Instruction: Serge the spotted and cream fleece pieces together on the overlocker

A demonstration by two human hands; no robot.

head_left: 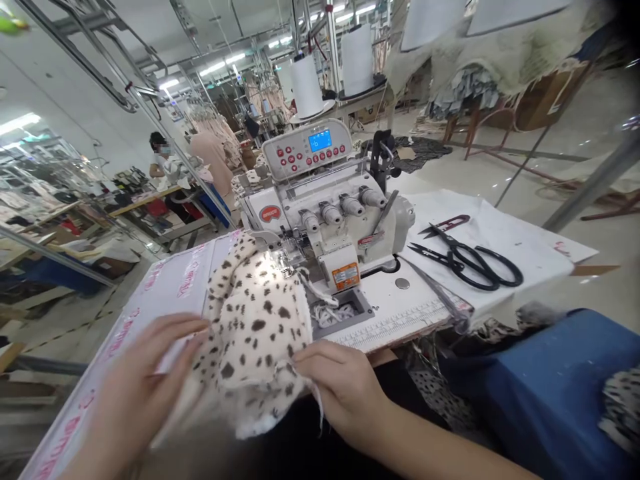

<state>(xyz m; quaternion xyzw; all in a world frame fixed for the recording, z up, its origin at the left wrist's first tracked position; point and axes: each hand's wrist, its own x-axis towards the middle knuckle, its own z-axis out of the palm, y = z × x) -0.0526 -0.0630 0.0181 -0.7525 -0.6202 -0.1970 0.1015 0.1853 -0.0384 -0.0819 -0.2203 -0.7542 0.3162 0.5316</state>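
A piece of cream fleece fabric with dark spots hangs from the needle area of an overlock sewing machine and drapes over the table's front edge. My right hand is closed on the fabric's lower right edge, pinching it between thumb and fingers. Along the fabric's left side is my left hand, smeared by motion. Its thumb and finger tips lie close together at the cloth's edge, but whether they grip it is unclear. The machine's lamp lights the fabric by the presser foot.
Black scissors and small thread snips lie on white cloth right of the machine. A scrap recess holds trimmings. Blue cloth covers something at lower right. Thread cones stand behind. A person works farther back.
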